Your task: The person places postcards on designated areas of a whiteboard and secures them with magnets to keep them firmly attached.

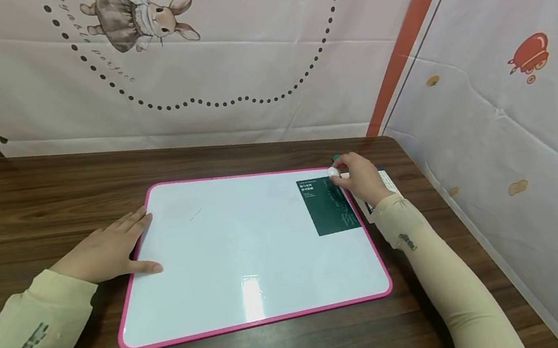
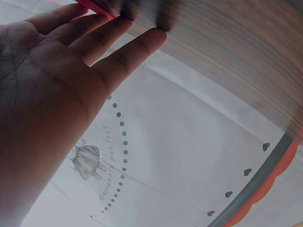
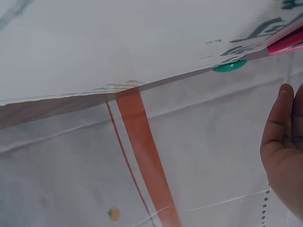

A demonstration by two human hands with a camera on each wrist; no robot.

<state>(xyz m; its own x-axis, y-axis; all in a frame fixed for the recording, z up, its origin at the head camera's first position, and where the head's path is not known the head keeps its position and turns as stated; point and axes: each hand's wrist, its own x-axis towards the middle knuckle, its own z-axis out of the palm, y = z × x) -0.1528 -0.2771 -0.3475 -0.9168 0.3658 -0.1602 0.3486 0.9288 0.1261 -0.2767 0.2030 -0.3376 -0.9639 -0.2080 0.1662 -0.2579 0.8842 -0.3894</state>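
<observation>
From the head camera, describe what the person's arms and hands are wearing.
Both arms wear long, close-fitting pale yellow sleeves, left sleeve and right sleeve, each bearing a small dark printed marking. The left hand and right hand are bare: no gloves or rings visible.

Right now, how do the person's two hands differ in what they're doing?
The left hand lies flat with straight fingers on the whiteboard's pink left edge; the right hand is curled, pinching a small white round piece at the far right corner. The left holds nothing; the right grips. Both wear beige sleeves and rest at the board's edges.
</observation>
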